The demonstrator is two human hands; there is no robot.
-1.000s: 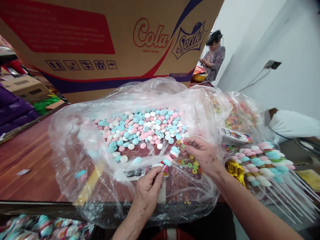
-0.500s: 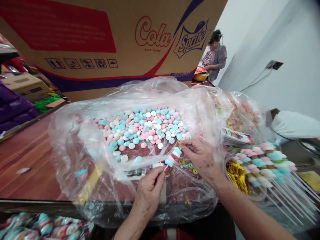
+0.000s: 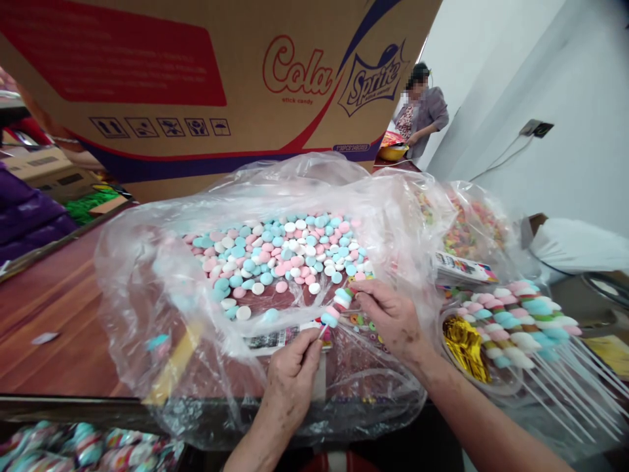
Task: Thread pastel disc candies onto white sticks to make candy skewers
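My left hand (image 3: 293,372) is closed, thumb against fingers, on the white stick below a candy skewer (image 3: 329,319). Blue, pink and white candies are threaded along the skewer, which tilts up to the right. At its upper end the fingers of my right hand (image 3: 390,321) pinch a small greenish gummy ring (image 3: 352,286), partly hidden by the fingertips. Beyond my hands, loose pink, blue and white candies (image 3: 280,252) lie spread inside an open clear plastic bag (image 3: 162,301). Several small gummy rings (image 3: 362,320) lie under and beside my right hand.
Finished candy skewers (image 3: 525,321) lie at the right, beside gold twist ties (image 3: 466,347) in a container. A large cardboard box (image 3: 236,72) stands behind the bag. Wrapped candies (image 3: 88,446) fill a box at lower left. A person (image 3: 422,115) stands at the back right.
My right fingers have shifted slightly left and down at the skewer's upper end. The skewer has moved slightly left; my left hand keeps its hold. At far left, part of another person's arm now shows.
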